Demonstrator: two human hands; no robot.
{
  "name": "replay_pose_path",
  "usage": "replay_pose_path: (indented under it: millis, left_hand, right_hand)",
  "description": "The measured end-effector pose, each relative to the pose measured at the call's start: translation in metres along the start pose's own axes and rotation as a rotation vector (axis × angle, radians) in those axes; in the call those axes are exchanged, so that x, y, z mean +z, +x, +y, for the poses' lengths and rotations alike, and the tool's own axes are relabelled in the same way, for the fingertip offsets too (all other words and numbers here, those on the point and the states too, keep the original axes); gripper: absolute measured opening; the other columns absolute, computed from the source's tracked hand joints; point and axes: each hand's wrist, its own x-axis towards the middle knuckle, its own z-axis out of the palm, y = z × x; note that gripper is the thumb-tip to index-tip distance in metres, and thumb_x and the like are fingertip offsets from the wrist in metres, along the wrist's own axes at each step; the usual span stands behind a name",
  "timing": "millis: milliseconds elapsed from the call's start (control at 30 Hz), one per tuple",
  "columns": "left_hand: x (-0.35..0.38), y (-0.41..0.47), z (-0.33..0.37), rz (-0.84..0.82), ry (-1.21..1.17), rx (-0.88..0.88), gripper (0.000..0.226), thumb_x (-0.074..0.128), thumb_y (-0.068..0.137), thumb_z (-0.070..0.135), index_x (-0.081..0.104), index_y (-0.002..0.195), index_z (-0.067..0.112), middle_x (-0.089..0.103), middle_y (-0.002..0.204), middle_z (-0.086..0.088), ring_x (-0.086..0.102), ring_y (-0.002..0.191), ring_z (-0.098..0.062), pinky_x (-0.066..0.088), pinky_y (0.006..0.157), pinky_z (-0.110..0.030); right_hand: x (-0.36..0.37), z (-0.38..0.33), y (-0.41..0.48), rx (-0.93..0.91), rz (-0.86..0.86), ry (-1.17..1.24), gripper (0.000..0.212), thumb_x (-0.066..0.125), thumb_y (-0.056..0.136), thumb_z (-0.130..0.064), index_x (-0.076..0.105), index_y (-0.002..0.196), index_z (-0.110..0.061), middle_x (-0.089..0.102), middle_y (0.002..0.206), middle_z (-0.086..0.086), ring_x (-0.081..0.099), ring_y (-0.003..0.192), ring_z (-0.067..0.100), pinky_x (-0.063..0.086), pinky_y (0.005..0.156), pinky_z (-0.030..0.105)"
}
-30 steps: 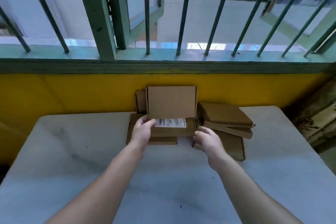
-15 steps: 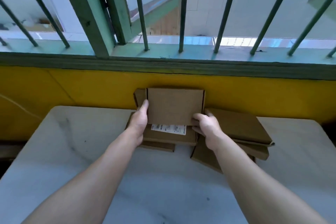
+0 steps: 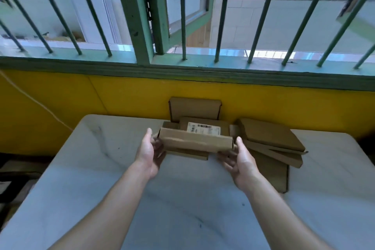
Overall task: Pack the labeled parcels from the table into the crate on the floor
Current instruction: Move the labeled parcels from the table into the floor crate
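The front parcel is made of plain brown cardboard, matt and slightly fibrous, as are the parcels stacked at the right. A white paper label, smooth and printed in black, is stuck on the parcel behind. The table top is finished in a pale, marbled, smooth surface with a faint sheen. The wall is coated in yellow paint, and the window bars in green paint.

A plain brown parcel, edge-on, partly hides a white-labelled parcel behind.
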Motion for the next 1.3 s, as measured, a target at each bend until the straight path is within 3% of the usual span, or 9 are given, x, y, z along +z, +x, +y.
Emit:
replay_pose_path:
  millis: [133,233,333,433,567,800,1000,1167,1300]
  left_hand:
    - [-0.035,-0.025,-0.008,-0.091,-0.072,-0.017,0.030,0.052,0.098,0.039,0.065,0.100,0.012,0.075,0.088,-0.009,0.070,0.078,-0.020,0.053,0.078,-0.032]
    - [-0.060,-0.039,-0.022,-0.107,-0.075,-0.042,0.032,0.057,0.097,0.025,0.061,0.121,0.005,0.073,0.110,-0.016,0.070,0.100,-0.027,0.055,0.091,-0.036]
    - [-0.082,-0.057,-0.033,-0.179,-0.114,-0.025,0.037,0.055,0.095,0.016,0.059,0.130,0.006,0.072,0.116,-0.014,0.071,0.097,-0.022,0.060,0.074,-0.025]
    - [-0.098,-0.081,-0.039,-0.273,-0.204,0.000,0.040,0.056,0.091,0.019,0.062,0.131,0.013,0.070,0.121,-0.011,0.070,0.102,-0.021,0.059,0.076,-0.027]
    - [-0.109,-0.121,-0.031,-0.394,-0.247,0.144,0.047,0.061,0.088,0.025,0.060,0.134,0.020,0.064,0.131,-0.013,0.063,0.118,-0.027,0.058,0.085,-0.030]
    - [-0.094,-0.188,-0.001,-0.601,-0.279,0.373,0.053,0.042,0.100,0.023,0.033,0.151,0.017,0.041,0.150,-0.022,0.040,0.139,-0.040,0.043,0.106,-0.049]
    - [-0.076,-0.230,0.012,-0.674,-0.328,0.498,0.069,0.055,0.096,0.027,0.021,0.154,0.014,0.037,0.148,-0.019,0.034,0.141,-0.040,0.043,0.103,-0.048]
    - [-0.070,-0.246,0.008,-0.704,-0.342,0.535,0.084,0.064,0.089,0.028,0.016,0.156,0.015,0.022,0.159,-0.022,0.023,0.146,-0.042,0.018,0.115,-0.056]
    - [-0.074,-0.254,0.002,-0.661,-0.341,0.581,0.083,0.063,0.089,0.028,0.016,0.156,0.015,0.023,0.159,-0.021,0.025,0.146,-0.041,0.017,0.115,-0.057]
  right_hand:
    - [0.004,0.030,-0.034,-0.021,-0.014,0.043,0.027,0.065,0.091,-0.029,0.063,0.107,-0.008,0.075,0.093,0.009,0.070,0.078,0.020,0.054,0.050,0.026]
    - [0.006,0.052,-0.058,-0.085,-0.019,0.044,0.019,0.066,0.089,-0.014,0.063,0.105,-0.005,0.073,0.075,0.004,0.066,0.069,0.017,0.050,0.044,0.023]
    - [0.002,0.068,-0.074,-0.166,-0.044,-0.007,0.016,0.061,0.090,-0.013,0.061,0.105,-0.007,0.066,0.094,0.011,0.060,0.081,0.021,0.043,0.040,0.023]
    - [-0.005,0.074,-0.091,-0.233,-0.094,-0.005,0.007,0.057,0.092,-0.014,0.061,0.097,-0.012,0.058,0.100,0.013,0.053,0.093,0.026,0.038,0.057,0.031]
    - [-0.010,0.067,-0.121,-0.309,-0.241,0.028,0.003,0.058,0.092,-0.015,0.060,0.092,-0.017,0.057,0.092,0.011,0.050,0.093,0.030,0.040,0.063,0.036]
    - [-0.029,0.023,-0.183,-0.497,-0.558,0.048,0.007,0.060,0.085,-0.024,0.064,0.090,-0.020,0.063,0.103,0.018,0.058,0.101,0.039,0.050,0.072,0.042]
    - [-0.037,-0.003,-0.215,-0.598,-0.741,0.082,0.010,0.055,0.088,-0.021,0.059,0.096,-0.016,0.065,0.103,0.017,0.065,0.093,0.034,0.058,0.066,0.039]
    - [-0.042,-0.010,-0.223,-0.601,-0.767,0.083,0.009,0.053,0.088,-0.020,0.060,0.094,-0.017,0.065,0.100,0.017,0.059,0.096,0.039,0.051,0.074,0.041]
    - [-0.041,-0.009,-0.222,-0.564,-0.811,0.087,0.010,0.053,0.087,-0.019,0.059,0.094,-0.016,0.067,0.097,0.016,0.064,0.089,0.035,0.056,0.067,0.039]
